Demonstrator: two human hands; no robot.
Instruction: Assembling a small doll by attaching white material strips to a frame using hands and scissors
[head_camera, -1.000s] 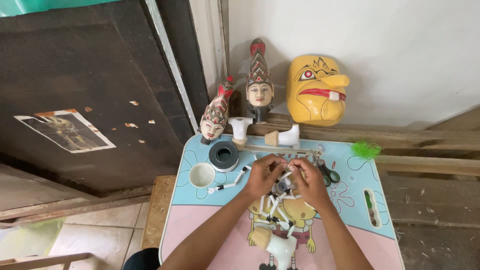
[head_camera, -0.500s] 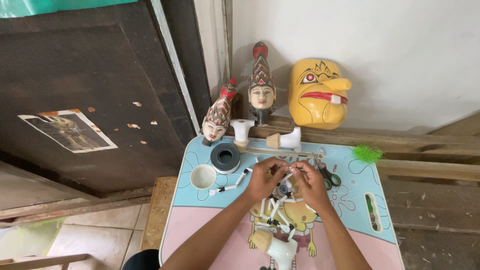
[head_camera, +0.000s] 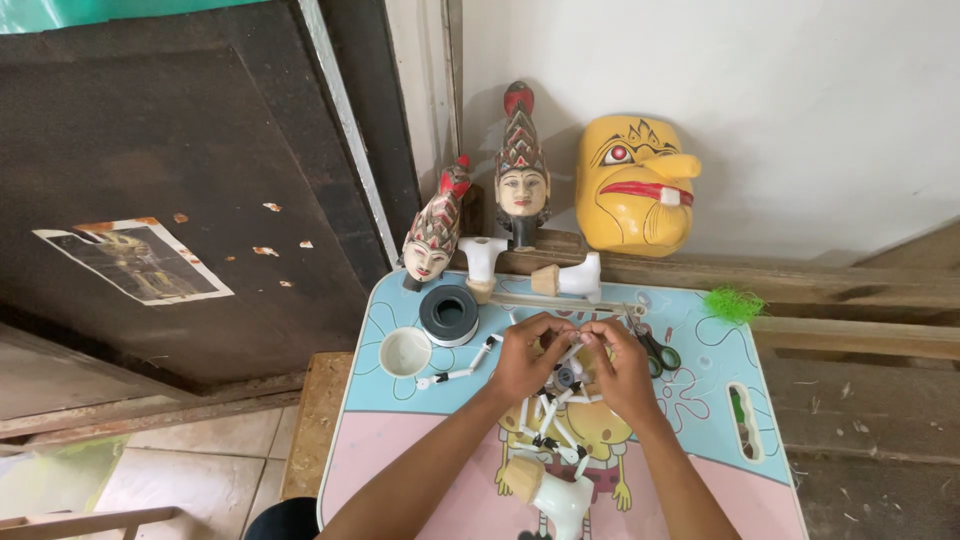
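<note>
Cartoon-printed table (head_camera: 700, 400), white wall (head_camera: 800, 100), dark board (head_camera: 150, 150)

Glossy yellow painted wooden mask (head_camera: 636, 183), two painted carved puppet heads (head_camera: 521, 170), smooth laminated pastel counter (head_camera: 700, 350), white plastic jointed sticks (head_camera: 455, 373), rough bare timber beam (head_camera: 800, 290), matt dark board (head_camera: 170, 150), fuzzy green fibre tuft (head_camera: 733, 303)

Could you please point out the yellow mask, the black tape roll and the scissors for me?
yellow mask (head_camera: 630, 185), head view, on its cheek below the eye.
black tape roll (head_camera: 449, 314), head view, on its dark upper rim.
scissors (head_camera: 660, 355), head view, on the handle loops beside the right hand.
</note>
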